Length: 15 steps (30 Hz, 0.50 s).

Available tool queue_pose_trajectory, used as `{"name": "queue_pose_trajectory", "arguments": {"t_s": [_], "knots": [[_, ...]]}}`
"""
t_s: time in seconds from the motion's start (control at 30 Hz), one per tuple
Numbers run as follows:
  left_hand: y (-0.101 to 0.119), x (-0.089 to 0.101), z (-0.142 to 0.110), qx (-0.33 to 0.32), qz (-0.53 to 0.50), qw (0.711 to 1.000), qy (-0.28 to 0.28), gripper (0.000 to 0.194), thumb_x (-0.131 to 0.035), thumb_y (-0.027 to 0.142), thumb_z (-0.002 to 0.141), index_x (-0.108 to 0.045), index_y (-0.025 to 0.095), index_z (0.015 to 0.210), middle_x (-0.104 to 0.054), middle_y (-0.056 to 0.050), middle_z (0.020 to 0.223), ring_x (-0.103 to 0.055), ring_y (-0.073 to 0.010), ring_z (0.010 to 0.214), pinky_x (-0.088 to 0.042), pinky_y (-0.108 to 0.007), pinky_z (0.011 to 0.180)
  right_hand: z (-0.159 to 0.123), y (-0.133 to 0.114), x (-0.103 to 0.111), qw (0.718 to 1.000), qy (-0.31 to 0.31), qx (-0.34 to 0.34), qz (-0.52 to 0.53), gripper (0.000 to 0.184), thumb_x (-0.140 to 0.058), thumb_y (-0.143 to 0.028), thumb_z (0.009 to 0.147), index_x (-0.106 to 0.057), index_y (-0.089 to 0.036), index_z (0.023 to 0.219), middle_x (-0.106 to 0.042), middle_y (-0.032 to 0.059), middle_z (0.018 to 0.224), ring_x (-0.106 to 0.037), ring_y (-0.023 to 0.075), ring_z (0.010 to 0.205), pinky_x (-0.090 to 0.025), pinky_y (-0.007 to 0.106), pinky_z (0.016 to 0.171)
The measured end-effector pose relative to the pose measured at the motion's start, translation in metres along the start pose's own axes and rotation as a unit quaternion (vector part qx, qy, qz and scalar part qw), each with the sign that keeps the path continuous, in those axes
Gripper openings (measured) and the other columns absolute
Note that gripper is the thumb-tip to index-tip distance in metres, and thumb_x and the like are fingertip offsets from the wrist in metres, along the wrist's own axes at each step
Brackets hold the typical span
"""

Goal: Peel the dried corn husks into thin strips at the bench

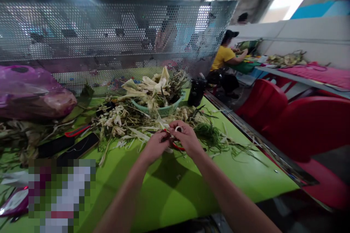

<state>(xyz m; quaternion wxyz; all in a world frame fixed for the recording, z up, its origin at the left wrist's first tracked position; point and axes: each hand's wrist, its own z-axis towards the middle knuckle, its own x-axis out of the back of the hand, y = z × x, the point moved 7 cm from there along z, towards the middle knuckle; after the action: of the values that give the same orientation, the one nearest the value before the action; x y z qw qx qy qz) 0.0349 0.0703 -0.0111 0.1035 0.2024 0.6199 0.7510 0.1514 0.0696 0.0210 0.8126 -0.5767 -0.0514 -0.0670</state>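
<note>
In the head view my hands meet over the green table, fingers closed together. My left hand pinches the end of a pale dried leaf strip that sticks up between the hands. My right hand is closed against the left fingertips, with a pale curled loop of the strip at its fingers. A red curved piece shows just under the right hand; its kind is unclear. Just beyond the hands are piled dried leaf pieces and a green basket heaped with dried husks.
Thin green strands lie right of my hands. A dark cup stands behind. On the left are a red-and-black cutter, a phone and a purple plastic bag. Red chairs stand right; a person in yellow works beyond.
</note>
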Motion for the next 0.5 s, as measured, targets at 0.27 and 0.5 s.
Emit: {"name": "queue_pose_trajectory", "arguments": {"t_s": [0.27,0.5], "knots": [[-0.016,0.03,-0.005,0.121,-0.237,0.948,0.175,0.032,-0.071,0.043,0.065,-0.065,0.016,0.081,-0.057,0.002,0.068,-0.046,-0.0085,0.057,-0.037,-0.021,0.057,-0.013,-0.039,0.01,0.963,0.104,0.186,-0.167,0.007,-0.062,-0.027,0.081,-0.062,-0.023,0.086,-0.06,0.0048,0.091,-0.053,0.0225,0.094,-0.043,0.036,0.083],[-0.016,0.038,-0.008,0.11,-0.272,0.929,0.224,0.028,-0.073,0.037,0.062,-0.059,0.016,0.073,-0.051,0.005,0.064,-0.044,-0.0067,0.057,-0.038,-0.02,0.058,-0.016,-0.031,-0.026,0.938,-0.027,0.181,-0.293,0.011,-0.063,-0.032,0.081,-0.065,-0.022,0.086,-0.062,0.0067,0.086,-0.054,0.0231,0.086,-0.04,0.036,0.078]]}}
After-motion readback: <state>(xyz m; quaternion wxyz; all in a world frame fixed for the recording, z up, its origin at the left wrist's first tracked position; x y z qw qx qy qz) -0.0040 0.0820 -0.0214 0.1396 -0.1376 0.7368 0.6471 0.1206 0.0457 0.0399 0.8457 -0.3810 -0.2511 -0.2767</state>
